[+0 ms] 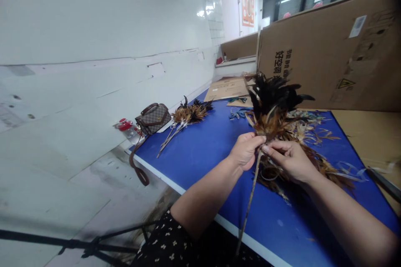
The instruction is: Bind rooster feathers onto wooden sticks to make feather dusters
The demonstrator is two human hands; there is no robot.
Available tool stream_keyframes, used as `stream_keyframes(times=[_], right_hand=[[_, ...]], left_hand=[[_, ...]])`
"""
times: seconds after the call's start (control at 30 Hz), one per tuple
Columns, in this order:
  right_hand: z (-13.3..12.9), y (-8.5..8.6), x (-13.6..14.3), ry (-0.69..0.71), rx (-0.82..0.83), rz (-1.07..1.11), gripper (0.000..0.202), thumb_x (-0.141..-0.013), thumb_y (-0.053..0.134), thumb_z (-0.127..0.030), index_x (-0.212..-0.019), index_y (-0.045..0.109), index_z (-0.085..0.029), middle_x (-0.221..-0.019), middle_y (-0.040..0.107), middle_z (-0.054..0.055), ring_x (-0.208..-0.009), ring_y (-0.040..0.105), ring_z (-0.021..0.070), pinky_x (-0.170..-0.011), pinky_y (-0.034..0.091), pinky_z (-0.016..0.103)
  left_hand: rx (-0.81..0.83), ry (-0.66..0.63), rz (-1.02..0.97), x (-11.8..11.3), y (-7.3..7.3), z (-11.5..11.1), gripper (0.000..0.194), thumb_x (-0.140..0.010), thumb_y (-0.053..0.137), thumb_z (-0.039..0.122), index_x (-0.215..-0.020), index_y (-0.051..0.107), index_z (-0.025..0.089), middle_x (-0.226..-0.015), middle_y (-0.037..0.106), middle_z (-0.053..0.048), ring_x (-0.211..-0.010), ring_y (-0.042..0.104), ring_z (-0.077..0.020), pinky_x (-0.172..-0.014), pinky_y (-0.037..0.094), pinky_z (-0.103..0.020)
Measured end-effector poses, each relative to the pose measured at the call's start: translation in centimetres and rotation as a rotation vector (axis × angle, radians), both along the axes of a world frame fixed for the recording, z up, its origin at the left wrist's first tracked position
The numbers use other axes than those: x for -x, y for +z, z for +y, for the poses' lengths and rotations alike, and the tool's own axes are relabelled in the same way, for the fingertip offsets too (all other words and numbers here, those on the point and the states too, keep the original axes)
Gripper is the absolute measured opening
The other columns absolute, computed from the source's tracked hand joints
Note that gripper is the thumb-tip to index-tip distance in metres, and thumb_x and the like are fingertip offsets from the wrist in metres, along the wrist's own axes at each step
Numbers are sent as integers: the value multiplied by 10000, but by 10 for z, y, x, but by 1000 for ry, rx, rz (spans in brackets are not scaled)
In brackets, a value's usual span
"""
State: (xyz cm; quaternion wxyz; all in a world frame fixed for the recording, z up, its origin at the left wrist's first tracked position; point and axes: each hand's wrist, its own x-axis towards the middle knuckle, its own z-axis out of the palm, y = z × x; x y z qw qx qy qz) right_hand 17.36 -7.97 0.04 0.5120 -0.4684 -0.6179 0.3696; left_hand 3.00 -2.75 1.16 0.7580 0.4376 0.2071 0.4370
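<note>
A bunch of black and brown feathers [272,102] is held up over the table, fixed about the top of a thin stick [250,200] that slants down past the table's front edge. My left hand [247,150] is closed around the bunch where the feathers meet the stick. From the other side my right hand [290,158] pinches at the same spot, thumb and fingertips together; whatever lies between those fingertips is too small to make out. Beneath and behind my right hand spreads a pile of loose brown feathers [326,164].
Two or so finished-looking feather stems [191,112] lie left on the blue table [206,150]. Beside them are a patterned handbag [154,119] and a red-capped bottle [130,130]. Scissors [238,99] rest on flat cardboard [227,87] behind. A large carton [316,54] stands at the back right.
</note>
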Motion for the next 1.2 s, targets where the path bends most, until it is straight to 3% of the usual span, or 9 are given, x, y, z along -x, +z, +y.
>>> stream_keyframes(times=[0.1,0.2,0.37,0.53,0.67,0.83,1.0,1.2], right_hand=[[2,-3,2,-37,19,-36,625,-784,797,-763,-617,664,-176,-584,473,-2,-580,369,122,-527,280,280],[3,-4,0,-47,20,-22,614,-770,813,-753,-618,671,-176,-595,503,5,-589,396,127,-544,310,282],[1,-1,-3,2,57,85,534,-792,841,-696,-727,740,-175,-617,524,-4,-587,402,121,-545,324,277],[2,-5,0,-10,55,96,544,-779,855,-697,-733,724,-171,-626,528,-6,-578,360,109,-524,269,271],[3,-6,2,-24,44,4,575,-784,833,-725,-709,695,-172,-621,513,-6,-592,370,117,-542,276,272],[3,-4,3,-84,45,-124,644,-806,760,-788,-626,594,-193,-588,474,-5,-576,348,124,-527,262,286],[4,-7,7,-110,25,-227,635,-864,684,-790,-633,593,-206,-560,419,-15,-552,327,128,-503,235,292],[6,-10,12,-159,7,-357,659,-873,622,-803,-593,545,-212,-556,457,8,-544,377,141,-513,277,299]], left_hand=[[-39,141,61,-9,-7,-2,427,-660,941,434,-767,652,139,-680,626,1,-681,580,-124,-697,452,-273],[-96,240,113,-12,-13,-3,450,-727,916,480,-740,611,150,-669,570,31,-656,492,-88,-668,393,-251],[-89,25,13,3,-12,0,531,-721,936,581,-768,647,138,-705,595,11,-683,510,-101,-707,408,-268],[-90,-65,-9,18,-6,1,455,-680,987,465,-843,739,120,-770,679,-29,-768,596,-131,-834,459,-294],[-98,77,-3,17,-8,-1,495,-623,1018,402,-959,768,137,-887,744,-42,-858,657,-148,-924,488,-313],[-126,344,196,16,-10,-1,484,-604,1021,381,-864,687,145,-731,671,16,-658,572,-88,-706,474,-252],[-202,389,393,19,-8,3,338,-728,926,374,-775,684,142,-657,660,-8,-602,551,-100,-597,416,-238],[-308,396,525,20,-12,7,246,-755,865,298,-736,661,161,-661,661,-16,-599,556,-115,-578,406,-243]])
